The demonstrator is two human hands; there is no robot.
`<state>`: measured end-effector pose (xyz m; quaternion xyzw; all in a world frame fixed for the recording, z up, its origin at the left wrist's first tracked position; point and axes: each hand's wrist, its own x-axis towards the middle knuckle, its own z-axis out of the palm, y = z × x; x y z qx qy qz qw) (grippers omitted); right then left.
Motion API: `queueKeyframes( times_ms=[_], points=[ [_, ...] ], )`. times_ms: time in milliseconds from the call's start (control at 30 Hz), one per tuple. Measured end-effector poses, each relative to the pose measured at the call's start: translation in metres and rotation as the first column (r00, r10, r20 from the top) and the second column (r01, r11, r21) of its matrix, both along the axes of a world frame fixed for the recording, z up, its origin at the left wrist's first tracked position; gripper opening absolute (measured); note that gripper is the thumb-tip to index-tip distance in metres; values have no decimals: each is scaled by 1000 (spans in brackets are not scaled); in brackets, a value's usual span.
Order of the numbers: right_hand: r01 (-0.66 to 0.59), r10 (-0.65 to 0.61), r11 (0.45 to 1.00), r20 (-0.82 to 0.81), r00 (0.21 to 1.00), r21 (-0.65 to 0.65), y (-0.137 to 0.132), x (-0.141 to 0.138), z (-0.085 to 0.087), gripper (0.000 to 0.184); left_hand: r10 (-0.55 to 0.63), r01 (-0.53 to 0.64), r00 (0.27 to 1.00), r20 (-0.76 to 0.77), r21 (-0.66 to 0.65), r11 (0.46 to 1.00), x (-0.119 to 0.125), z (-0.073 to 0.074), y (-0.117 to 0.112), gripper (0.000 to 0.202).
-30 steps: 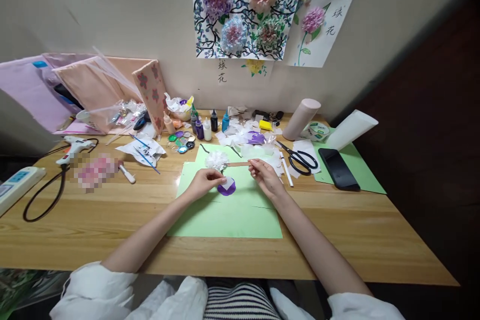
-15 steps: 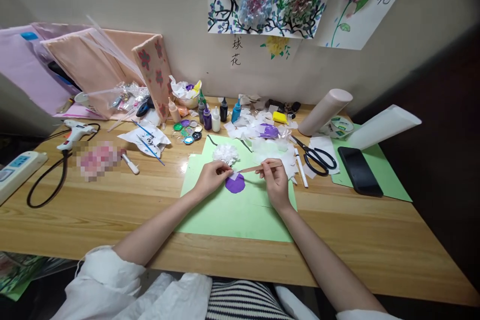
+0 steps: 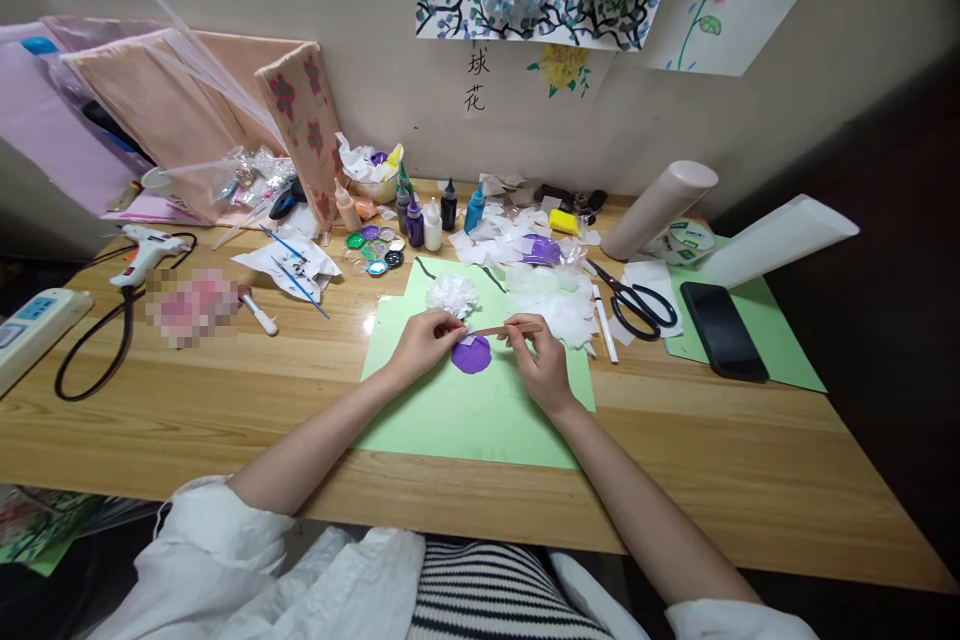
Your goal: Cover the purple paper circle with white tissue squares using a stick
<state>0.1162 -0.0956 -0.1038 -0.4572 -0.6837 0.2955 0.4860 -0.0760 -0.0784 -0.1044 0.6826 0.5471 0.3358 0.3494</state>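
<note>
A round, flat purple disc (image 3: 471, 357) lies on a light green sheet of paper (image 3: 465, 425). My left hand (image 3: 424, 345) pinches a small pale piece of paper (image 3: 467, 339) at the disc's upper edge. Between thumb and fingers, my right hand (image 3: 538, 362) holds a thin brown flat stick (image 3: 491, 331), its pointed tip against or very near the pale piece. Just beyond my left hand sits a white ruffled paper flower (image 3: 452, 294). Torn thin white paper (image 3: 559, 300) lies beyond my right hand.
Black-handled scissors (image 3: 637, 305), a white pen (image 3: 604, 323) and a phone (image 3: 724, 330) lie to the right. Several paint bottles (image 3: 433, 225) stand at the back. A glue gun (image 3: 146, 255) and a power strip (image 3: 37, 335) are at the left.
My right hand has moved slightly left, bringing the stick closer to the pale piece and the left fingers. The view has tipped down a little.
</note>
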Motion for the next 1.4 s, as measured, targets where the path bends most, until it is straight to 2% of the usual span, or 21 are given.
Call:
queueKeyframes(
  times_ms=[333, 433, 600, 1067, 1267, 1400],
  points=[
    [29, -31, 999, 49, 998, 40, -3, -5, 3, 8, -8, 8, 999, -38, 12, 1000, 0, 2, 0, 32],
    [61, -62, 997, 18, 998, 46, -5, -4, 3, 7, -7, 7, 999, -45, 13, 1000, -1, 3, 0, 33],
    [7, -9, 998, 39, 999, 60, -4, -3, 2, 7, -5, 5, 999, -50, 10, 1000, -1, 3, 0, 35],
    [47, -48, 999, -15, 999, -23, -1, -6, 1, 9, -16, 17, 998, -55, 4, 1000, 0, 4, 0, 35],
    [30, -30, 999, 31, 999, 21, -2, -7, 3, 10, -10, 10, 998, -64, 7, 1000, 0, 3, 0, 34],
    [78, -78, 997, 22, 997, 29, -4, -5, 4, 10, -14, 15, 998, -60, 11, 1000, 0, 2, 0, 33]
  ],
)
